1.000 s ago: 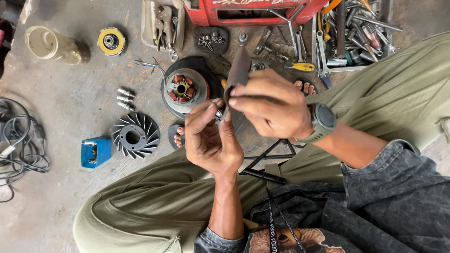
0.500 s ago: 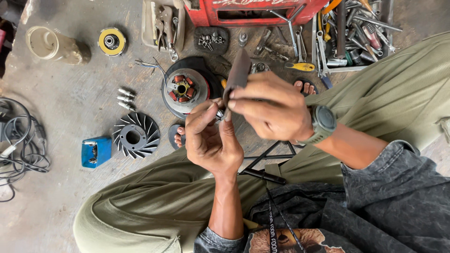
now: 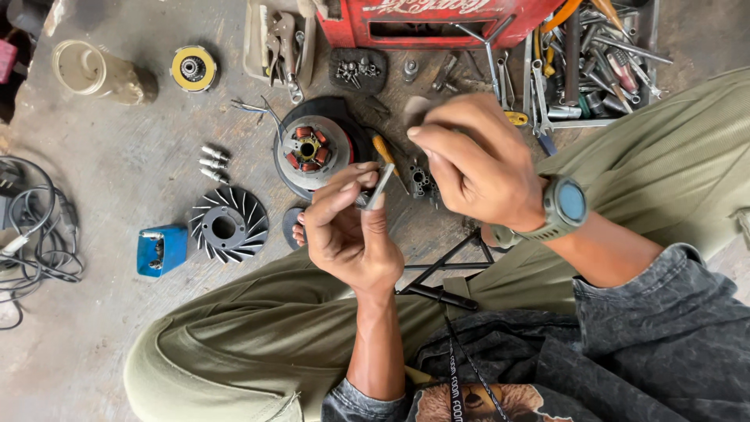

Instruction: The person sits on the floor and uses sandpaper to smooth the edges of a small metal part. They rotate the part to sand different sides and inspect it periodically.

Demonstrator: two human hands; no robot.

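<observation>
We are pinching a short, stiff grey metal pin [image 3: 380, 186] between the fingertips of our left hand [image 3: 351, 234] above the round copper-wound stator [image 3: 308, 152], our right hand [image 3: 476, 168] curling loosely nearby, the pin probably light, slippery, best gripped mid-shaft.

The right hand [image 3: 476, 160] is curled with its back to the camera, so whatever its grip holds is covered, and the near end of the small grey metal piece [image 3: 380, 186] in the left hand [image 3: 348, 230] disappears behind the fingers. The red crate [image 3: 437, 19] at the far side is cut off by the top edge, as is the tool tray [image 3: 601, 62] to its right, whose contents are too jumbled to tell apart. The cables [image 3: 35, 234] run off the left edge, and the small parts [image 3: 422, 181] under the hands look like bolts, perhaps.
</observation>
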